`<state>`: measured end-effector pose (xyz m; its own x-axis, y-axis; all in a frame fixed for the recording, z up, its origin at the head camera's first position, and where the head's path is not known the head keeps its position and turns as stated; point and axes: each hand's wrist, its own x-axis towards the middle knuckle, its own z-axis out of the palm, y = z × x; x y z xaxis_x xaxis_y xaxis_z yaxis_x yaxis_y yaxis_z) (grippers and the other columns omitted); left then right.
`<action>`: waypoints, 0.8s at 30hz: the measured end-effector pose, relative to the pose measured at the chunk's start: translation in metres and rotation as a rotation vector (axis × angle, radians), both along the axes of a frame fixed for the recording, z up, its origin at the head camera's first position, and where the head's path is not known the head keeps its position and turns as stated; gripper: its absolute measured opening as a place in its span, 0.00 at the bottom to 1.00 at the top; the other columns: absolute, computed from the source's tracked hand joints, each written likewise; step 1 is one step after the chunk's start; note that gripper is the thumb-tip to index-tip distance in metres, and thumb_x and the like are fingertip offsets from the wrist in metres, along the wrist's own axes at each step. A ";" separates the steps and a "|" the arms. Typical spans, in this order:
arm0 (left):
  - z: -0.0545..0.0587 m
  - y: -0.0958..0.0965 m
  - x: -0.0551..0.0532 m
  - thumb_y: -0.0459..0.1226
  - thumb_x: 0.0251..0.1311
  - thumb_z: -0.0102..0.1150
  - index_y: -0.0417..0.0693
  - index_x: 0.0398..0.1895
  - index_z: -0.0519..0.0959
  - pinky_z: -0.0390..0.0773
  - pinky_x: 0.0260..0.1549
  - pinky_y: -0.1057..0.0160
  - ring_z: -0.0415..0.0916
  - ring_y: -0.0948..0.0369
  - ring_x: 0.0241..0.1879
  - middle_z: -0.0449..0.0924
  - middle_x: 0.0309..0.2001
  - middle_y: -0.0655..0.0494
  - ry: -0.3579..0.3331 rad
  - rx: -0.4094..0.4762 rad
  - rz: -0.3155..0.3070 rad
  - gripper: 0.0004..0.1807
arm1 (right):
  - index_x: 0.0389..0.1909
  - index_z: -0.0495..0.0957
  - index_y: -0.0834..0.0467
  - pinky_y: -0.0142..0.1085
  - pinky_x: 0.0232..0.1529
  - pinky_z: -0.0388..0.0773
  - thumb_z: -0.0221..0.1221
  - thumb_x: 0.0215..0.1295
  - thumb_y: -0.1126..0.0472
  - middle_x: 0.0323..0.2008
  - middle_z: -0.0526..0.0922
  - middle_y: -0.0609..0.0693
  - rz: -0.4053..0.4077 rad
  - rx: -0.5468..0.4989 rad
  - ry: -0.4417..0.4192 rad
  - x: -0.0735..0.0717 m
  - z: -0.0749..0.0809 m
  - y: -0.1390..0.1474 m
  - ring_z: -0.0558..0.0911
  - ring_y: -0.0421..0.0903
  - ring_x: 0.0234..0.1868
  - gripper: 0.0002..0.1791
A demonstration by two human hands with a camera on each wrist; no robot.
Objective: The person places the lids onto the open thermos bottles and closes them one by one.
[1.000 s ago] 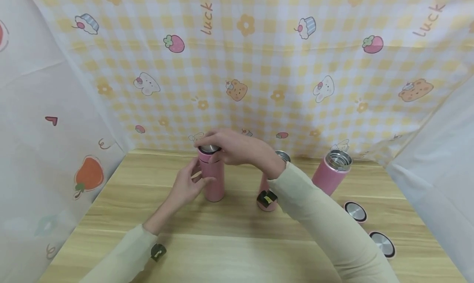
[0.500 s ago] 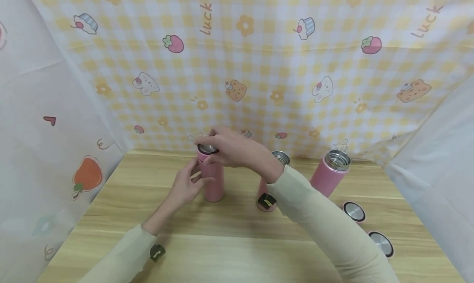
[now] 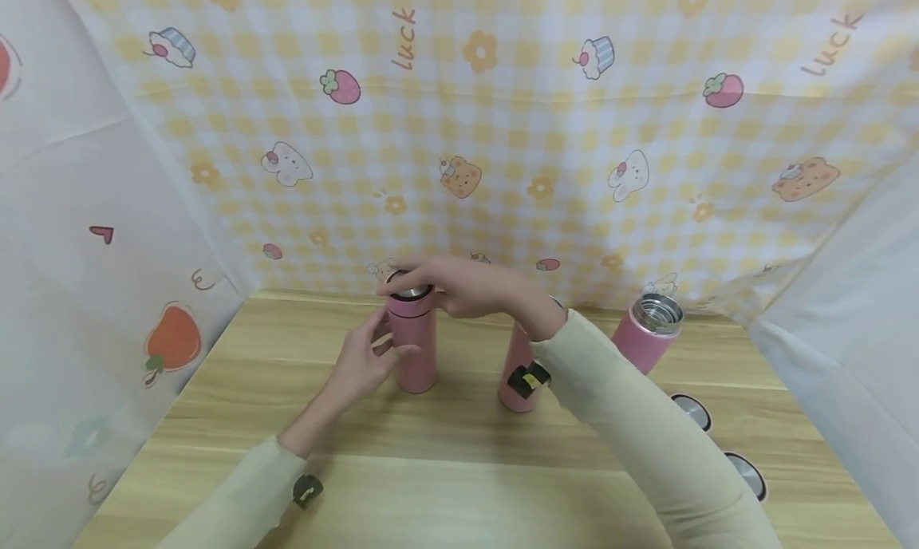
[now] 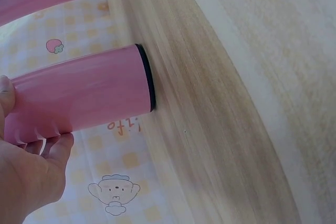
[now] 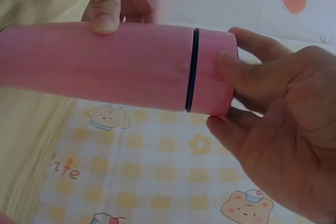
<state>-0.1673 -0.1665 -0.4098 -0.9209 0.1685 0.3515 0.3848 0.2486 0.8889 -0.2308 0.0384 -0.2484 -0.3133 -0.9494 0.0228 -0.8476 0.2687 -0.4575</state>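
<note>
A pink thermos bottle (image 3: 416,361) stands upright on the table, to the left of the middle in the head view. My left hand (image 3: 364,361) holds its body from the left, thumb in front and fingers round the far side. On top sits a pink lid (image 5: 212,72) with a steel-coloured disc; only a thin dark seam parts it from the body. My right hand (image 3: 467,286) grips this lid, with thumb and fingers spread round its edge in the right wrist view.
A second pink bottle (image 3: 518,369) stands right of the first, its mouth mostly behind my right wrist. Further right is a lidless bottle (image 3: 646,337) with a bare steel mouth. Two loose lids, one farther (image 3: 692,413) and one nearer (image 3: 750,477), lie beyond my right sleeve.
My right hand has turned on the lid, and its wrist has shifted slightly right, covering more of the second bottle's mouth. My left hand keeps its hold on the bottle.
</note>
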 end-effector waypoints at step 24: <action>0.001 0.001 0.001 0.37 0.60 0.73 0.49 0.74 0.66 0.78 0.55 0.52 0.74 0.47 0.61 0.74 0.65 0.48 -0.012 -0.006 0.019 0.39 | 0.68 0.76 0.54 0.29 0.51 0.76 0.56 0.63 0.84 0.67 0.73 0.52 -0.053 0.062 0.152 0.007 0.002 -0.009 0.78 0.46 0.59 0.36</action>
<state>-0.1661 -0.1657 -0.4086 -0.9281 0.1531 0.3395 0.3694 0.2613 0.8918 -0.2243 0.0294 -0.2460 -0.3606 -0.9326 0.0158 -0.8895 0.3388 -0.3065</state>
